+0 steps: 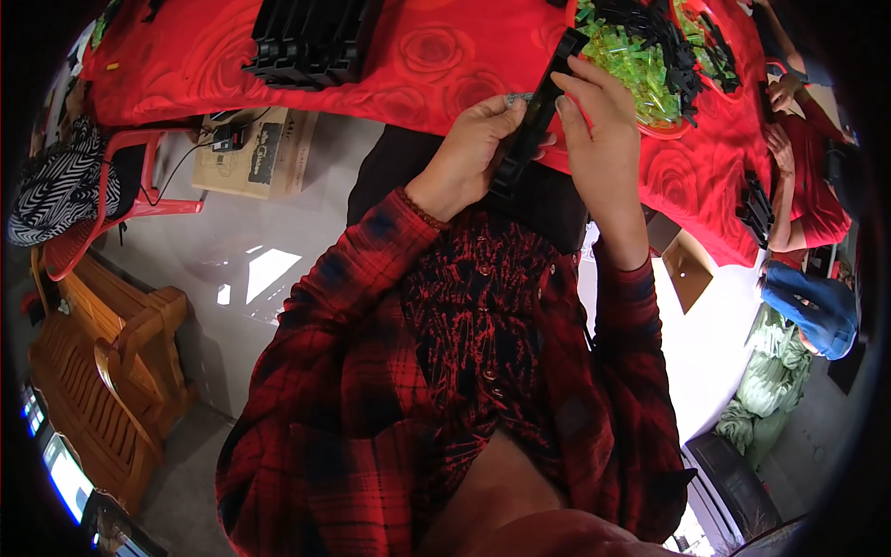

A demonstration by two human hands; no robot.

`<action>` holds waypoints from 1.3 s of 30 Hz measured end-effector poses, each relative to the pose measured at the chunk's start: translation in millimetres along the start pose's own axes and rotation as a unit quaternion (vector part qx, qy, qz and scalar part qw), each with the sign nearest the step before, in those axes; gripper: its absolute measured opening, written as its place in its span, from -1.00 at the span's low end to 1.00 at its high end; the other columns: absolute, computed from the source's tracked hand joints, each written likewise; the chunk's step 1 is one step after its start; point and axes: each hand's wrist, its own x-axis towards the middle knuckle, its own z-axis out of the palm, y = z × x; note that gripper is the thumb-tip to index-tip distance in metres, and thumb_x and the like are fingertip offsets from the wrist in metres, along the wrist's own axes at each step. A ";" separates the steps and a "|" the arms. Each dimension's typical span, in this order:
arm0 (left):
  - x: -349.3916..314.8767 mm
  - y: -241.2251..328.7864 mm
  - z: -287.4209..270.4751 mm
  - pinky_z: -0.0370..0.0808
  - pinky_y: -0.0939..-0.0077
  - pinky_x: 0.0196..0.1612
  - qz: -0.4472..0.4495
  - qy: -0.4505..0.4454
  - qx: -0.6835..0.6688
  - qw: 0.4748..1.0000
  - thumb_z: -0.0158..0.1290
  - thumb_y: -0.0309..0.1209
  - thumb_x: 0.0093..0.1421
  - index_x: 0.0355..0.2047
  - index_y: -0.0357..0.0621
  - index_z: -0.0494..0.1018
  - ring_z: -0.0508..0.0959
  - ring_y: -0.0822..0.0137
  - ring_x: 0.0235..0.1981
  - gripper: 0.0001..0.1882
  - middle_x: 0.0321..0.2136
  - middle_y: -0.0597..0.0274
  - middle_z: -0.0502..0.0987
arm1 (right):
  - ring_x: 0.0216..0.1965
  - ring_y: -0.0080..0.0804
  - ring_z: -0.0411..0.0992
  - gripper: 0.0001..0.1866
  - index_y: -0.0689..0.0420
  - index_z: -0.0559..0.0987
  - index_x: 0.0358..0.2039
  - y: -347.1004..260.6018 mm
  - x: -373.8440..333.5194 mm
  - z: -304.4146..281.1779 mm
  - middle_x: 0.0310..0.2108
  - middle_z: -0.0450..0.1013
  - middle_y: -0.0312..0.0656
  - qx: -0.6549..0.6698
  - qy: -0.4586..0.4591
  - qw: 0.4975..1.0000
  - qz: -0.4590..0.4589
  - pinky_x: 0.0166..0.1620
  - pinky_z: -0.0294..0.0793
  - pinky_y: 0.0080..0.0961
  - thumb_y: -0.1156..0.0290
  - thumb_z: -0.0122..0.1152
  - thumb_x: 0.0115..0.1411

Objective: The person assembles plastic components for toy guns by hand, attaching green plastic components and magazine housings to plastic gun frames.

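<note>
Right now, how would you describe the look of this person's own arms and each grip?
The long plaid cloth sleeves are red, black and navy. A dark beaded bracelet circles the left wrist; the right wrist shows none. The left grip and right grip are ungloved hands.

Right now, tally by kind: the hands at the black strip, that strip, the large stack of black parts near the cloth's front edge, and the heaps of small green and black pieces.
Hands (left hand, right hand): 2
Black strip: 1
Large stack of black parts: 1
Heaps of green and black pieces: 2
Total: 6
</note>
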 end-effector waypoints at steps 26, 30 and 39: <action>-0.6 0.8 2.6 0.47 0.62 -0.13 0.080 0.008 0.031 0.996 -0.07 -0.43 0.40 -0.14 -0.21 0.50 0.51 0.55 -0.23 -0.82 -0.26 0.38 0.55 | 0.24 -0.18 0.19 -0.69 0.22 0.63 -0.20 -33.0 -26.7 5.4 0.24 0.29 -0.14 -0.250 -0.009 0.965 -0.079 0.23 0.01 -0.01 0.35 0.29 0.03; -2.0 -2.9 2.6 0.46 0.62 -0.11 0.082 0.025 0.047 0.995 -0.06 -0.44 0.39 -0.13 -0.23 0.51 0.50 0.55 -0.22 -0.81 -0.25 0.37 0.56 | 0.31 -0.14 0.14 -0.71 0.24 0.63 -0.22 -36.5 -26.2 2.6 0.29 0.25 -0.22 -0.257 -0.048 0.962 -0.075 0.31 -0.11 0.07 0.36 0.25 0.07; -5.5 0.0 9.8 0.47 0.59 -0.13 0.092 0.038 0.080 0.992 -0.07 -0.41 0.40 -0.10 -0.21 0.48 0.51 0.53 -0.24 -0.80 -0.26 0.35 0.57 | 0.28 -0.11 0.18 -0.64 0.22 0.59 -0.05 -37.6 -33.5 -0.5 0.29 0.27 -0.21 -0.202 -0.077 0.975 -0.052 0.30 -0.06 0.01 0.46 0.20 0.11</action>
